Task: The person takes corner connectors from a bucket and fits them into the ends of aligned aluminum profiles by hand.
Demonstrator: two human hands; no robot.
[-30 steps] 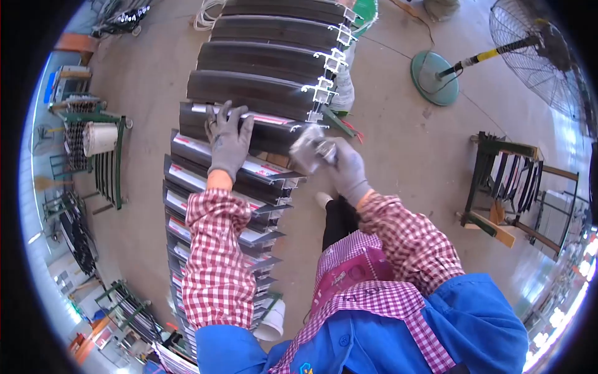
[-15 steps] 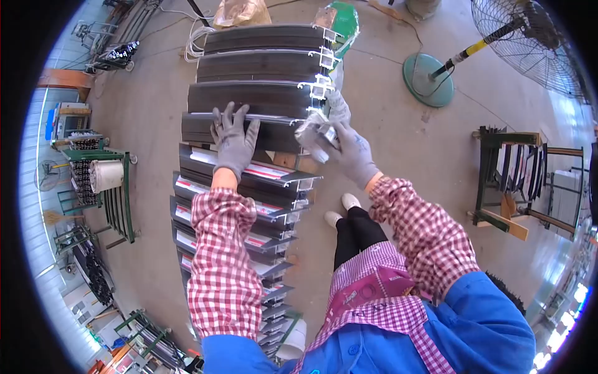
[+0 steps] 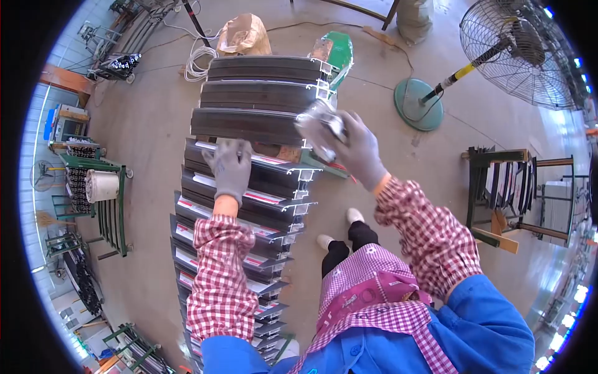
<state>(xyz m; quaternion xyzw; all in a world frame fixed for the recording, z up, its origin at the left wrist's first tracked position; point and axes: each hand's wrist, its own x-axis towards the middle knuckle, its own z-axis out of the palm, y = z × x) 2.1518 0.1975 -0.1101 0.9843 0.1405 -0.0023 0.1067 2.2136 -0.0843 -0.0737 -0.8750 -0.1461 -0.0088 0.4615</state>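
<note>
My left hand [image 3: 230, 169], in a grey glove, has its fingers bent round the upper edge of a dark profile [image 3: 272, 176] that bears a white and red label strip. In my right hand [image 3: 360, 149], also gloved, is a silvery, partly clear thing [image 3: 319, 128], smeared by motion; its kind cannot be made out. It sits just off the white-ended right tips of the profiles. Farther away, several dark profiles [image 3: 249, 124] lie side by side with plain brown-black faces up. Nearer my body, a long row of labelled profiles [image 3: 261, 230] overlaps in steps.
A pedestal fan [image 3: 418, 105] stands at the upper right. Racks with profiles stand on the right [image 3: 501, 187] and left [image 3: 112, 206]. Beyond the row are a paper sack [image 3: 244, 36], coiled white cable [image 3: 200, 65] and a green object [image 3: 339, 50]. My shoes are on the floor beside the row.
One profile has left the plain far group and tipped toward me, showing its label; my left fingers have curled from flat. My right hand has lifted slightly with the silvery thing. The view has shifted.
</note>
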